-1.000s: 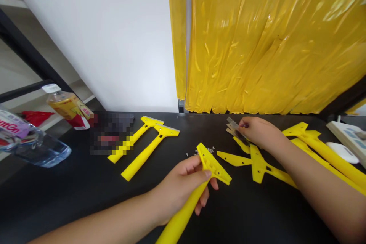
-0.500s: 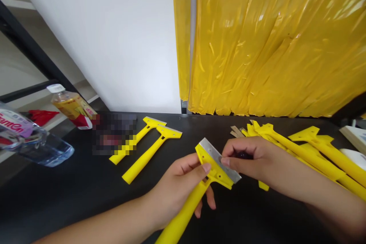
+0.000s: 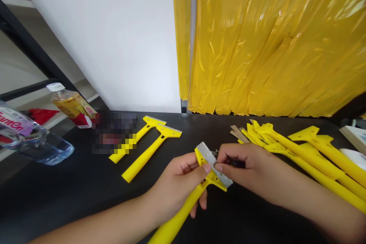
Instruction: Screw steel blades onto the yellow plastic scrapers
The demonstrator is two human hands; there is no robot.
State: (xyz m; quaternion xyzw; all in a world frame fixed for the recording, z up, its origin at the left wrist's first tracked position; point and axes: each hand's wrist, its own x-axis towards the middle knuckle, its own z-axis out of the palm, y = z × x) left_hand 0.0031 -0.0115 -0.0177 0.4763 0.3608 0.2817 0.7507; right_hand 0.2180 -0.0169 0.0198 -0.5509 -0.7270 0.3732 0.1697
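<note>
My left hand (image 3: 177, 183) is closed round the neck of a yellow scraper (image 3: 185, 215), its thumb pressing on the head. A flat grey metal blade (image 3: 206, 155) with holes lies across the face of that head. My right hand (image 3: 243, 160) pinches the blade's outer edge between thumb and forefinger. Something dark (image 3: 238, 164) shows within the curl of the right fingers; its kind is hidden. Small shiny metal pieces (image 3: 214, 153), possibly screws, lie on the table just behind the blade. The fingertips cover part of the blade.
Two scrapers with blades (image 3: 145, 156) lie left of centre on the black table (image 3: 94, 198). Several yellow scraper parts (image 3: 303, 156) are heaped at right, beside brown strips (image 3: 238, 133). Bottles (image 3: 71, 103) stand or lean at left. Yellow plastic film (image 3: 257, 45) hangs behind.
The blade has slid inward over the scraper's head, toward the handle. Both the scraper and my right hand have shifted slightly left, and the small metal pieces behind them now show.
</note>
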